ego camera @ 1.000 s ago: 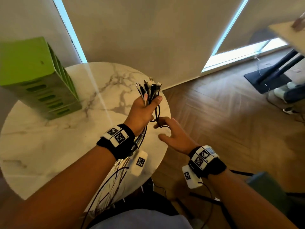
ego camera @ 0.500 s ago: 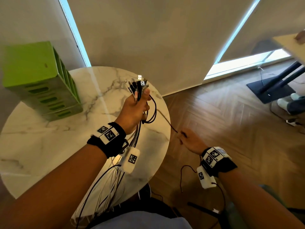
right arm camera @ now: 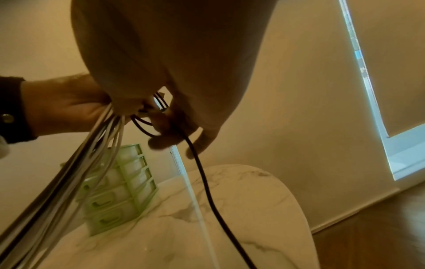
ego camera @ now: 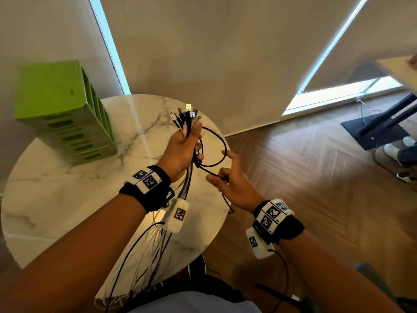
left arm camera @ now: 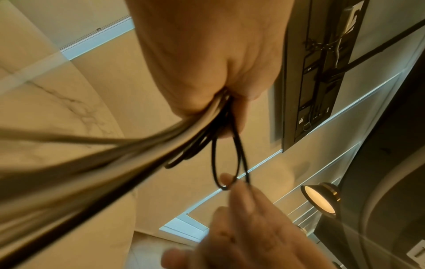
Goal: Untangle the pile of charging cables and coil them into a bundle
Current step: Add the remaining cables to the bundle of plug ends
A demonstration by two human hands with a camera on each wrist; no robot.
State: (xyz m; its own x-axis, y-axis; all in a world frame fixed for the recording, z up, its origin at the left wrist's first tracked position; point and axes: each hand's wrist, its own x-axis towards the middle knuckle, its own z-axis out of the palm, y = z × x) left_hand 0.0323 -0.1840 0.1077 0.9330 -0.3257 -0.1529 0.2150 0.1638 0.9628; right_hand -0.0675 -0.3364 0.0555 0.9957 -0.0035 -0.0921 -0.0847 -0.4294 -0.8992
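My left hand grips a bunch of black and white charging cables upright above the round marble table, plug ends sticking up past the fist. Their tails hang down over the table's near edge. One black cable loops out to the right of the fist. My right hand pinches that cable just below the loop, index finger extended. The left wrist view has the loop hanging from the fist to the right fingertips. In the right wrist view the black cable trails down from the hand.
A green drawer organiser stands on the table's far left. Wooden floor lies to the right, with a black stand base and a person's feet at the far right. A wall with blinds is behind the table.
My right hand has come back up from low at the right toward the left fist, and the black cable it pulled out now forms a loop beside the bunch.
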